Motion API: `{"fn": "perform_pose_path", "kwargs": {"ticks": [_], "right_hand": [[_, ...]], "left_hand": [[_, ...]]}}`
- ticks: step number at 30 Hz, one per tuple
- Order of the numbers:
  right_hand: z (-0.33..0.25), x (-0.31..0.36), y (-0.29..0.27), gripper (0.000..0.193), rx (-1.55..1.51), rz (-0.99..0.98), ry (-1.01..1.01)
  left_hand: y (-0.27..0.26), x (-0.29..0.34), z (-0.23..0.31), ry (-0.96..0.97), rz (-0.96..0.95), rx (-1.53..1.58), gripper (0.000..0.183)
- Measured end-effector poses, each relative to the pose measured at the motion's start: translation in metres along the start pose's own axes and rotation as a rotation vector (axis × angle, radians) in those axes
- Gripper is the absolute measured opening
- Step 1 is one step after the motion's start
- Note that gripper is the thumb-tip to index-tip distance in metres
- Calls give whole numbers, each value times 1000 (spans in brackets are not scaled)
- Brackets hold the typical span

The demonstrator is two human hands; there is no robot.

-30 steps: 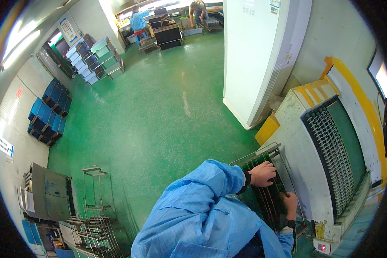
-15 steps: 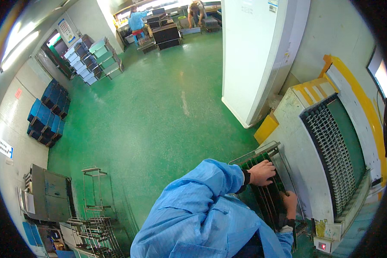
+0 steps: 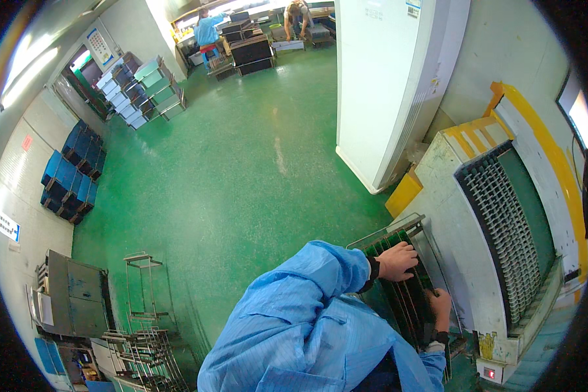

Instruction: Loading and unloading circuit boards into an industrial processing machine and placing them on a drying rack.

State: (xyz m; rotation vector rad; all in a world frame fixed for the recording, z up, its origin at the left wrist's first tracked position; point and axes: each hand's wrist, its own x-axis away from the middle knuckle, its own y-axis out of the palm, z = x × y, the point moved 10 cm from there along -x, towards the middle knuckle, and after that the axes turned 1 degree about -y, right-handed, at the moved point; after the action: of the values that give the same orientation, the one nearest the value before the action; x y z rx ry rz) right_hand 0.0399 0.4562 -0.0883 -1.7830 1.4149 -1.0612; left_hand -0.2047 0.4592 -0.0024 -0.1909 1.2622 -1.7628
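At the lower right a wire rack [image 3: 420, 224] holds a row of thin dark panels [image 3: 398, 299] standing close together, with lighter edges showing. My left hand [image 3: 398, 262] reaches across the far part of the row, its fingers curled over the panels' upper edges. Nearer to me, my right hand [image 3: 441, 307] is closed at the right side of the same row, with its fingertips partly hidden. Blue sleeves [image 3: 294, 307] and dark wrist bands cover my arms and hide the rack's near left part.
Right of the rack stands a machine [image 3: 503, 242] with a slotted roller conveyor. A tall white cabinet [image 3: 379, 98] rises beyond it. Empty wire racks [image 3: 144, 346] stand at the lower left, blue bins [image 3: 68, 176] along the left wall. Two people [image 3: 208, 31] work at the far bench.
Both hands keep almost the same place on the panels. The view has shifted very slightly.
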Motion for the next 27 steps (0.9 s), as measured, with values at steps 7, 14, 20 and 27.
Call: {"fn": "perform_pose_path", "kwargs": {"ticks": [7,14,20,27], "right_hand": [[1,-1,1,48,8,-10,10],[9,-4,3,49,46,-1,29],[10,-4,4,48,5,6,34],[19,-6,10,46,-21,23,16]], "left_hand": [[-1,1,0,15,23,-4,33],[0,1,-1,-9,5,-9,33],[-1,2,0,13,28,-2,31],[-3,2,2,29,49,-4,31]]}}
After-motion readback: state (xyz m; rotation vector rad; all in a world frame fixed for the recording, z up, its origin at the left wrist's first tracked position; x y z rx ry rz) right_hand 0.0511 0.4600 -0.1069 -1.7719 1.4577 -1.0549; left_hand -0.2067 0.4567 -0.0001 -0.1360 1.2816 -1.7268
